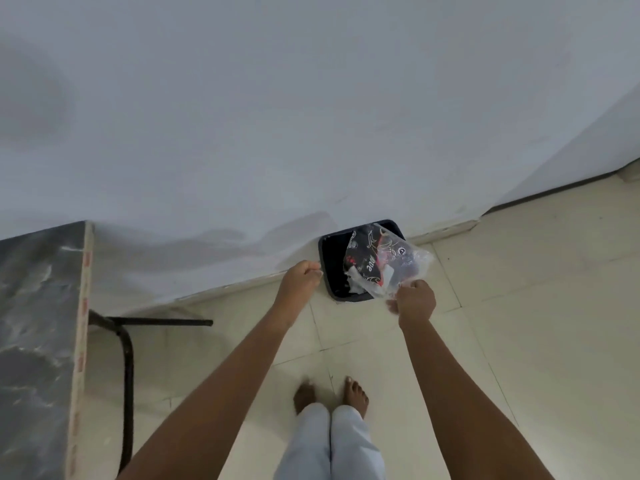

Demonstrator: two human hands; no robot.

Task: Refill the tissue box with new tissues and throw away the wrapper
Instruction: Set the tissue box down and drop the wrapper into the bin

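A home room: pale tiled floor [519, 306], plain white wall [311, 116], marble-topped table [34, 323], bare feet [329, 396]

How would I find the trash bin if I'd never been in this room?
Follow the white wall down to where it meets the tiled floor. The bin sits there against the baseboard, right of the grey table. It is the only dark, open-topped container, with a crinkly wrapper held above it.
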